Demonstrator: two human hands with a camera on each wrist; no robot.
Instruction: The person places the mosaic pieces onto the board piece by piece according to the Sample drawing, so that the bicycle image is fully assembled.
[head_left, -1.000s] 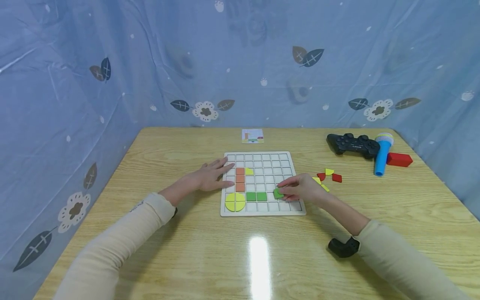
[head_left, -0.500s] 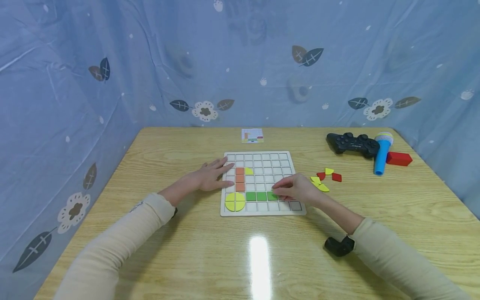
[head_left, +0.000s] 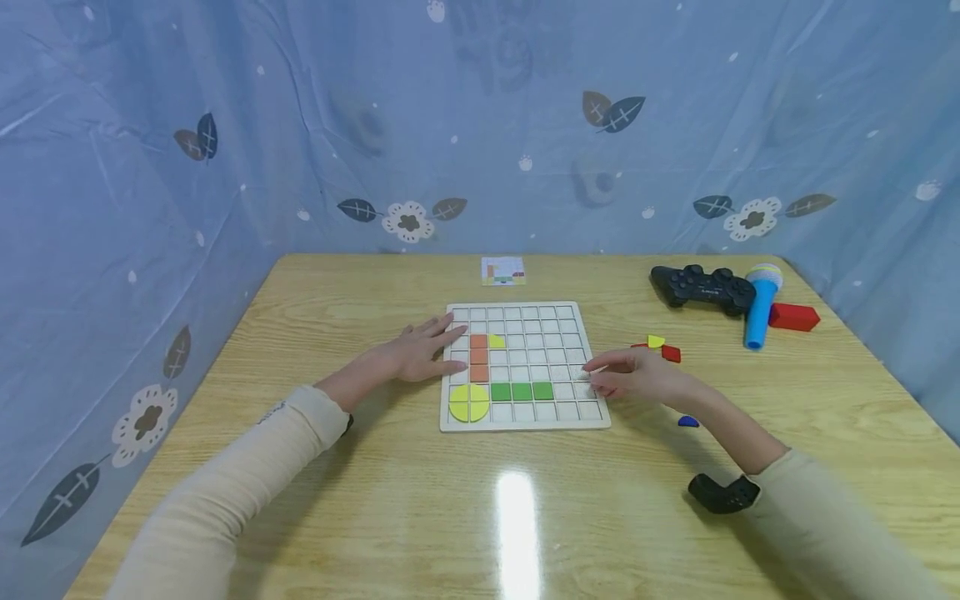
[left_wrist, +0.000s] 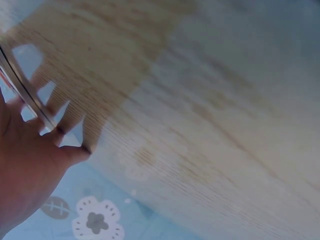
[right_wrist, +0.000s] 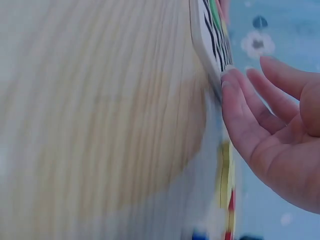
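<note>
A white grid board point(head_left: 525, 427) lies on the wooden table. My left hand point(head_left: 420, 354) rests at its left edge, fingers spread; in the left wrist view the hand point(left_wrist: 32, 165) touches the board's edge. Three green square tiles point(head_left: 522, 391) form a row on the board. Three orange tiles point(head_left: 478, 358) stand in a column, with a yellow quarter-round tile point(head_left: 497, 342) beside the top one. Yellow quarter pieces make a circle point(head_left: 469, 403) at lower left. My right hand point(head_left: 637, 373) is at the board's right edge, fingers loosely bent, holding nothing visible.
Loose yellow point(head_left: 656, 342) and red point(head_left: 671, 353) pieces lie beyond my right hand. A blue piece point(head_left: 687, 422) sits near that wrist. A black game controller point(head_left: 701, 287), blue toy microphone point(head_left: 760, 312) and red block point(head_left: 795, 317) are at back right. A printed card point(head_left: 503, 271) lies behind the board.
My right hand sets the third green tile into the row, lets go and moves right to the board's edge. A blue piece comes into view. The left hand stays put.
</note>
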